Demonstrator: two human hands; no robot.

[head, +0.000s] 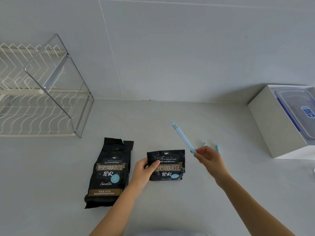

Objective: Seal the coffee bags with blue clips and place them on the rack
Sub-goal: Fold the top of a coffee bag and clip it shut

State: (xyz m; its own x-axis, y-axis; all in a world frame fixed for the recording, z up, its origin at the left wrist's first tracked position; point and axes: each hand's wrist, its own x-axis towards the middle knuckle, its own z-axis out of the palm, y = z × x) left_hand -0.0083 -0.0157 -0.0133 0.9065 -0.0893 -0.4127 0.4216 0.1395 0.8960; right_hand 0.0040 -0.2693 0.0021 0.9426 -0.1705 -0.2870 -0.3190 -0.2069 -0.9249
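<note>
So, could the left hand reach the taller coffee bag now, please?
Probably, once freed: the left hand grips the smaller bag, and the taller coffee bag lies just beside it, nothing between.

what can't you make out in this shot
Head view:
- Spare clips: mostly hidden behind the right hand; count unclear.
- Small bag: left edge covered by the left hand.
- Rack: cut off by the left edge.
- Container: cut off by the right edge; contents unclear.
- Held clip: open or latched, too thin to tell.
</note>
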